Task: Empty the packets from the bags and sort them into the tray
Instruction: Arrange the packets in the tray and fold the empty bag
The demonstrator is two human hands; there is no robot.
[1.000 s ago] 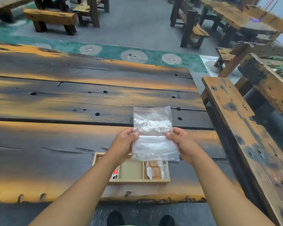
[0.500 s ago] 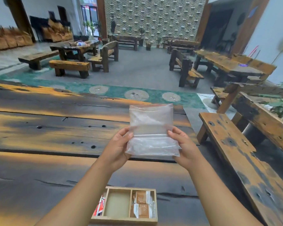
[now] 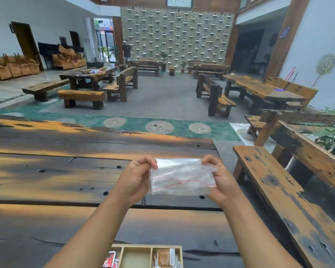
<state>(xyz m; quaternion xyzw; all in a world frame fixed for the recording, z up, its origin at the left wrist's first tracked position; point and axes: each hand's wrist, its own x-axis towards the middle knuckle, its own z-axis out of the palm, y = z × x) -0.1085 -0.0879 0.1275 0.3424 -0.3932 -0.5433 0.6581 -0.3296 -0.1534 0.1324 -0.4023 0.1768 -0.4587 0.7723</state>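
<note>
Rough wooden benches and long tables fill a brick-walled hall, and a scorched plank table (image 3: 66,180) spans the lower half of the frame. At centre, a person holds a clear zip bag (image 3: 182,176) just above the tabletop. It is flattened and folded, its red seal line showing, and appears to hold no packets.

The left hand (image 3: 137,178) pinches the bag's upper left corner between thumb and curled fingers. The right hand (image 3: 222,180) grips its right edge the same way. Both hands are closed tight on the plastic, with no gap showing.

At the bottom edge of the frame lies the wooden tray (image 3: 147,246), cut off by the border. Brown packets (image 3: 163,256) sit in its right compartment and red packets (image 3: 109,259) in its left, while the middle one shows none.

This bag's share of the sorting looks done. What seems left is to put the bag aside. No other bags are in view, so whether more remain cannot be told.
</note>
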